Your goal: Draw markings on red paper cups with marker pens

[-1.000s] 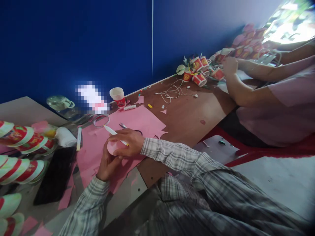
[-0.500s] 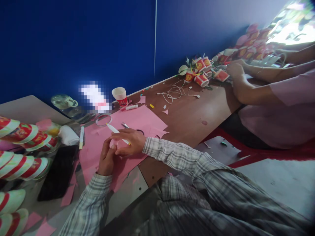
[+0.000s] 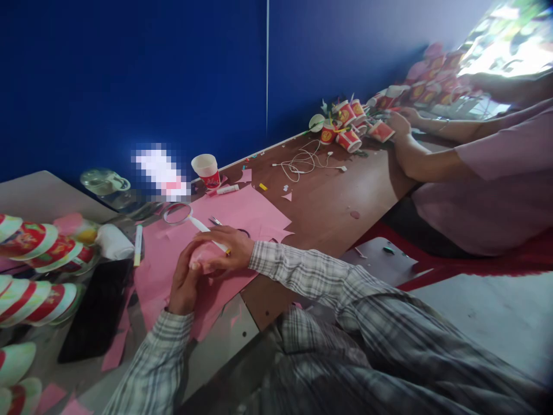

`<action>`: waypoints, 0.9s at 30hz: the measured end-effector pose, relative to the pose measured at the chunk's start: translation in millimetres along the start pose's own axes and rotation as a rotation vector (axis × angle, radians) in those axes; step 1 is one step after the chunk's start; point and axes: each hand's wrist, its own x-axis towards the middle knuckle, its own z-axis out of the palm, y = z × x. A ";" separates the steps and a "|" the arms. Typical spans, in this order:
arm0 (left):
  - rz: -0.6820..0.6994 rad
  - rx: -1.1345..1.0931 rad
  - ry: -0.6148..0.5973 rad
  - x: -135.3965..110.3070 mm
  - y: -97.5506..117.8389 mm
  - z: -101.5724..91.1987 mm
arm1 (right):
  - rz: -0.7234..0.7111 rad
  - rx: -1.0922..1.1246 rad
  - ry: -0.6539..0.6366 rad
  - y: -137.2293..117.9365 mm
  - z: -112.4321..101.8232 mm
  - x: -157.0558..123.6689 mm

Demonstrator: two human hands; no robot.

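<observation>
While left hand (image 3: 184,285) and right hand (image 3: 227,249) pinch the pink paper piece (image 3: 204,253) between them, right also grips a white pen (image 3: 199,225).

The room is dim and tinted by the blue wall (image 3: 129,75); the strongest light comes from the upper right, where a bright patch (image 3: 514,46) burns out to white glare and leaves a pale sheen on the brown table (image 3: 337,202). The centre is sharpest, where the left hand (image 3: 184,285) and the right hand (image 3: 227,251), with its pen (image 3: 203,227), grip a pink piece (image 3: 203,255) and cast soft shadows. Towards the edges everything bends and smears, most of all the stacked cups (image 3: 30,271) on the left, and a pixelated block (image 3: 162,172) masks one spot.
</observation>
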 end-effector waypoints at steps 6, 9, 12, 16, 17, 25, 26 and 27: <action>0.074 0.163 -0.108 0.4 -1.8 -7.6 | 0.006 -0.024 0.004 -0.9 -3.9 -1.5; 0.095 0.202 -0.135 1.2 -4.5 -10.5 | -0.007 -0.027 -0.013 1.3 -4.8 -2.7; 0.102 0.231 -0.150 2.5 -6.4 -12.7 | -0.022 -0.032 -0.028 4.4 -4.6 -4.1; 0.130 0.256 -0.152 3.8 -4.4 -13.9 | -0.050 -0.044 -0.028 7.4 -3.9 -5.8; 0.134 0.264 -0.145 3.8 -3.3 -13.9 | -0.051 -0.047 -0.027 7.8 -3.9 -6.0; 0.139 0.252 -0.128 4.2 3.8 -11.2 | -0.012 -0.077 -0.045 6.2 -5.0 -4.8; 0.135 0.246 -0.123 4.3 4.2 -10.8 | -0.008 -0.077 -0.046 5.9 -5.2 -4.6; 0.128 0.238 -0.121 4.4 4.4 -10.3 | -0.006 -0.075 -0.047 5.8 -5.4 -4.3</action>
